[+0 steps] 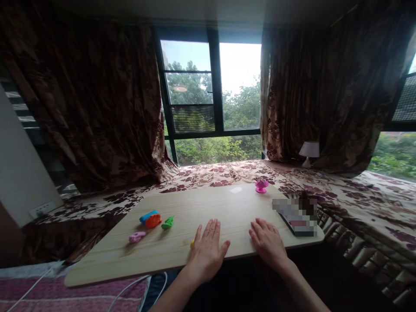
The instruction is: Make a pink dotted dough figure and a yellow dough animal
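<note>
My left hand lies flat on the pale wooden table, fingers stretched forward. A small yellow thing peeks out beside its fingers; most of it is hidden, so I cannot tell its kind. At the table's near edge my right hand rests palm down with its fingers extended, holding nothing. To the left of my hands sit several small, bright, lumpy pieces: a blue piece touching an orange piece, a green piece and a pink piece.
A magenta stemmed toy stands at the table's far edge. On the right lies a dark flat object, partly pixelated. Beyond are a flowered window-seat cover, curtains and a white lamp. A white cable hangs below the table.
</note>
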`<state>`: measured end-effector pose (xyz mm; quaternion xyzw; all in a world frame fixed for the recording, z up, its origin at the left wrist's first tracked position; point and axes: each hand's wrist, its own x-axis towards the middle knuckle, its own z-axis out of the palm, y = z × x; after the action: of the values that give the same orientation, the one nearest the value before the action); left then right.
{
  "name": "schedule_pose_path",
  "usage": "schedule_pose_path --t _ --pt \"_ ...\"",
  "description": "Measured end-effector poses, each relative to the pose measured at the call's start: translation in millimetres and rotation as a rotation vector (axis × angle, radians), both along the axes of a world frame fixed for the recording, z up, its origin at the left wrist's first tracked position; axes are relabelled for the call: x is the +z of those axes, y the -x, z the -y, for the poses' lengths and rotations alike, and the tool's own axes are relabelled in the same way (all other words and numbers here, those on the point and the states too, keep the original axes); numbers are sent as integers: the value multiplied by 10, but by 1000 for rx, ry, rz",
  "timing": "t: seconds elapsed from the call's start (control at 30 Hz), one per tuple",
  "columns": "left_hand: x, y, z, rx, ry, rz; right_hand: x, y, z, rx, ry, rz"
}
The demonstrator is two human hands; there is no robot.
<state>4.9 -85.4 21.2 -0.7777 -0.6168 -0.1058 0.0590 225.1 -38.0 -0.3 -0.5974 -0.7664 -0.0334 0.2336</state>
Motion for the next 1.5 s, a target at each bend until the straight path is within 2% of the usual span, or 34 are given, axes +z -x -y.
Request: schedule_pose_path --t 0.17,0.27,0.37,0.53,0.63,0.7,0.77,0.9,0.97,1.03,1.13,1.23,1.37,1.43,1.5 --pt "141 169 -815 115 -9 28 9 6 2 -4 -13 21" --pt "191 225 -1082 164 -7 31 -1 7 -14 -5 -16 26" --pt "147 180 -939 127 -13 21 -18 4 -23 -6 -15 21" --pt "33 9 -169 -5 8 1 -31 -5 -1 -6 -4 1" --pt "6 -49 72 -35 15 16 -19 -3 12 -8 0 1" --pt "9 -50 -14 -22 13 45 -7 4 13 -9 2 7" --pt "42 -20 -269 9 7 87 4 13 12 -10 -1 18" --pt "216 119 -856 64 -5 206 13 21 10 -17 -19 37" --pt "314 213 -978 34 -4 278 9 18 4 -16 -21 40" --pt "373 310 -943 -48 4 351 5 15 -1 -6 -13 28" --pt "390 417 -722 -182 40 444 3 14 -4 1 4 -7" --pt "383 430 -524 -251 66 535 2 12 -2 0 20 -27" --pt "404 336 -491 -267 22 697 32 1 13 11 14 -37" --pt "421 262 -548 -234 -39 828 83 27 29 26 -6 -63" --pt "424 169 -613 -170 -102 992 161 106 56 85 -49 -178"
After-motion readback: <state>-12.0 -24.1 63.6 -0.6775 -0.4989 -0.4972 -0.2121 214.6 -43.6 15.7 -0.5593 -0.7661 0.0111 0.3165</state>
